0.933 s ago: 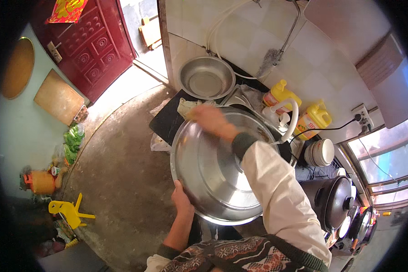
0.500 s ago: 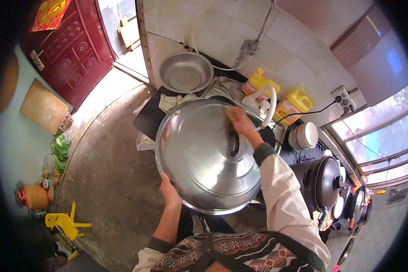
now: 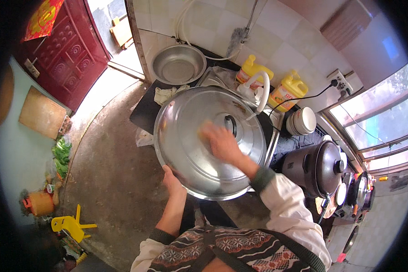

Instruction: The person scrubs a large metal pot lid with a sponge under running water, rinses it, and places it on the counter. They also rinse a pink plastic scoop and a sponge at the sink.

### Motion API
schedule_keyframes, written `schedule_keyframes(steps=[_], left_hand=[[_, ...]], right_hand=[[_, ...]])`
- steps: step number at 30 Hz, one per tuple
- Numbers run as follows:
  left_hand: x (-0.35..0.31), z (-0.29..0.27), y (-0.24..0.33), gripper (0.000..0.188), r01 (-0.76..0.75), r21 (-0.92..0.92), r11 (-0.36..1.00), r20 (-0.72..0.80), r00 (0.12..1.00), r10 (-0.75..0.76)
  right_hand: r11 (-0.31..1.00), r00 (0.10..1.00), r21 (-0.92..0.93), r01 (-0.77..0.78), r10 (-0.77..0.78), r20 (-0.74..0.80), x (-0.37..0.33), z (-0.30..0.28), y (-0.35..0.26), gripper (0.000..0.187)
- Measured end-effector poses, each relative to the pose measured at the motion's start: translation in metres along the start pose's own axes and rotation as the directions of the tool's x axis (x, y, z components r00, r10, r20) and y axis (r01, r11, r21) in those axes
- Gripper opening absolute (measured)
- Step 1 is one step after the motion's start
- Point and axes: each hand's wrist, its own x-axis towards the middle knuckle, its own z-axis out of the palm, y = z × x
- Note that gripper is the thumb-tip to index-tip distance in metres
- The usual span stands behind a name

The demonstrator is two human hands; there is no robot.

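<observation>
Lg. round metal lid (image 3: 195,158) at ctr of frame, domed side up, overlapping the black counter (image 3: 143,109); can't tell whether it rests on it. Black handle (image 3: 234,126) stands just R of lid's mid.

L hand (image 3: 173,182): at lid's lower-L rim. Thumb lies over the edge, other fingers mostly hidden below; clamped on rim. Forearm rises from btm of frame.

R hand (image 3: 222,144): on top of lid, just L of & below handle, not gripping it. Motion blur; can't tell if fingers are together or apart. Small yellowish-brown item (image 3: 201,131) at fingertips, too blurred to ID. Pale sleeve (image 3: 288,199), dark cuff.

Surroundings: shallow grey basin (image 3: 174,70) upper ctr, above lid; pale crumpled cloth (image 3: 165,94) between basin & lid, near lid's upper-L rim. White curved faucet (image 3: 264,93) close by lid's upper-R edge, w/ two yellow jugs (one (image 3: 255,70), other (image 3: 289,90)) behind. Stacked bowls (image 3: 301,121) R of ctr; dark covered pot (image 3: 299,170) below them. Red door (image 3: 63,54) upper L; wooden board (image 3: 43,111), green leafy veg (image 3: 61,156) mid-L; yellow plastic stool (image 3: 70,225) lower L.
</observation>
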Motion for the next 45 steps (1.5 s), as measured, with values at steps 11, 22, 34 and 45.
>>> schedule_keyframes(steps=[11, 22, 34, 45], left_hand=[[-0.036, -0.019, 0.010, 0.067, 0.110, -0.075, 0.991, 0.338, 0.938, -0.078], [-0.024, 0.011, 0.020, 0.055, 0.037, 0.035, 0.999, 0.181, 0.983, -0.043], [-0.075, 0.025, 0.009, 0.071, 0.008, 0.036, 0.999, 0.217, 0.976, -0.015], [-0.085, -0.014, -0.001, 0.069, -0.083, -0.045, 0.996, 0.627, 0.773, 0.093]], right_hand=[[0.971, 0.995, 0.239, -0.026, 0.048, -0.088, -0.070, -0.002, -0.075, 0.051], [0.884, 0.817, 0.216, -0.414, 0.465, -0.341, -0.093, 0.007, -0.071, 0.053], [0.697, 0.603, 0.443, -0.563, 0.714, -0.356, -0.168, 0.033, 0.111, 0.044], [0.933, 0.954, 0.319, -0.170, 0.237, -0.185, -0.176, -0.027, -0.010, 0.052]])
